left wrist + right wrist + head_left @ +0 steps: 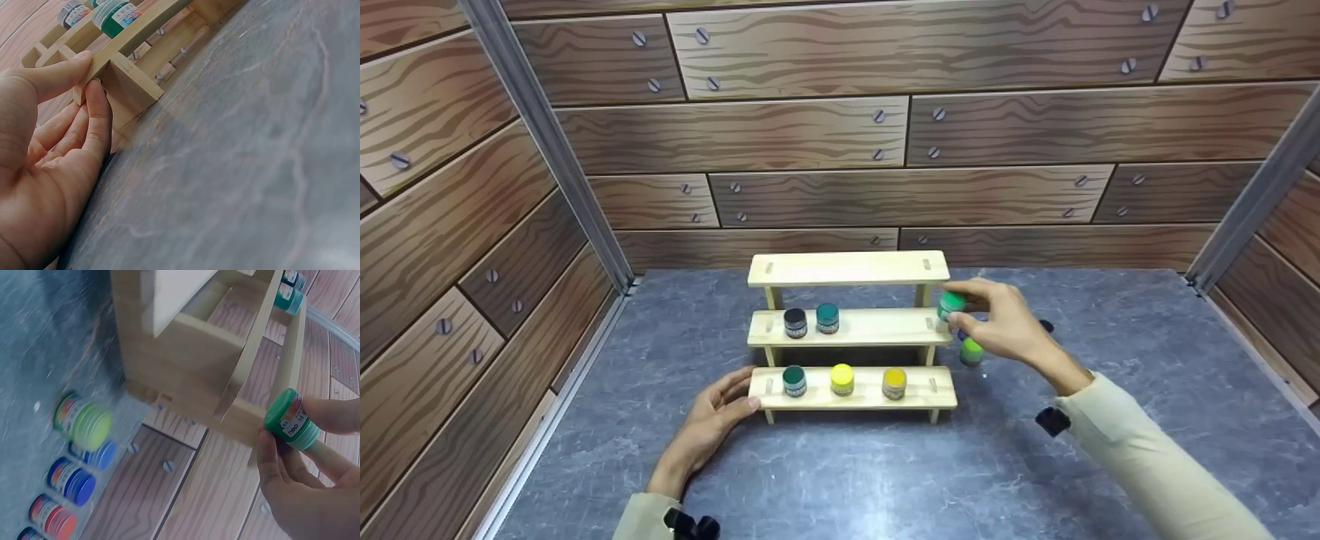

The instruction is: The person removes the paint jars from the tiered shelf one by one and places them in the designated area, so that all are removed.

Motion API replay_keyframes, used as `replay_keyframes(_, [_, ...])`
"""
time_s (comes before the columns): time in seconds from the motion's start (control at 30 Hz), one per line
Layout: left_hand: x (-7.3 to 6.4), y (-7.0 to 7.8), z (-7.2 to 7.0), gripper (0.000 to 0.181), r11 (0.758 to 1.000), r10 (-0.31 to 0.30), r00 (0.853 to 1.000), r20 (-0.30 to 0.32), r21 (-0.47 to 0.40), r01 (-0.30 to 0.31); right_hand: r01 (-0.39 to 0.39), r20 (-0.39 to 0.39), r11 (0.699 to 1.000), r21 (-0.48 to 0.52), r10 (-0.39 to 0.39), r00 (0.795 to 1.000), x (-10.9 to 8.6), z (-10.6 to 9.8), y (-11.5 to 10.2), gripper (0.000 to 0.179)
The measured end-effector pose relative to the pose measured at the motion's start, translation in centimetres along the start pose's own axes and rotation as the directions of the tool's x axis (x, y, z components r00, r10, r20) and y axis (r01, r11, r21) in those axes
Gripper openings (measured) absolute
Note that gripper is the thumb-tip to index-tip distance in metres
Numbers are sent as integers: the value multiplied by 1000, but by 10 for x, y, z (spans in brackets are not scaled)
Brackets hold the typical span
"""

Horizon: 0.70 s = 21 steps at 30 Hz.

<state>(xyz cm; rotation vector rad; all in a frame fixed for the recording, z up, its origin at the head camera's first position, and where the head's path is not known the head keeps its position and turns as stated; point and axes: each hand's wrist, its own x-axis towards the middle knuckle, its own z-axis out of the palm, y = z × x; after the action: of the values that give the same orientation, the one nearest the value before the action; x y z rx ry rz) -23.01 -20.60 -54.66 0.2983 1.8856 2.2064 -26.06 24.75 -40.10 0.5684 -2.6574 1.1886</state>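
A three-tier wooden stand stands on the grey table. My left hand pinches the left end of its bottom shelf between thumb and fingers, as the left wrist view also shows. Beside the right end of the middle shelf, my right hand holds a green paint jar between thumb and fingers; its label shows in the right wrist view. On the middle shelf are a black jar and a teal jar. The bottom shelf bears a dark green jar, a bright yellow jar and a deeper yellow jar.
Right of the stand, a lime green jar stands on the table in a group with blue jars, a red jar and a dark one. My right hand partly hides this group in the head view. Wood-patterned walls enclose the table.
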Motion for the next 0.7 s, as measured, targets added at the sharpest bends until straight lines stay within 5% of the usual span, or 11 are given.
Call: replay_keyframes(0.7, [1, -3, -3, 77, 1000, -11, 1000, -16, 14, 12, -84, -19, 996, -33, 84, 996, -16, -18, 59, 41])
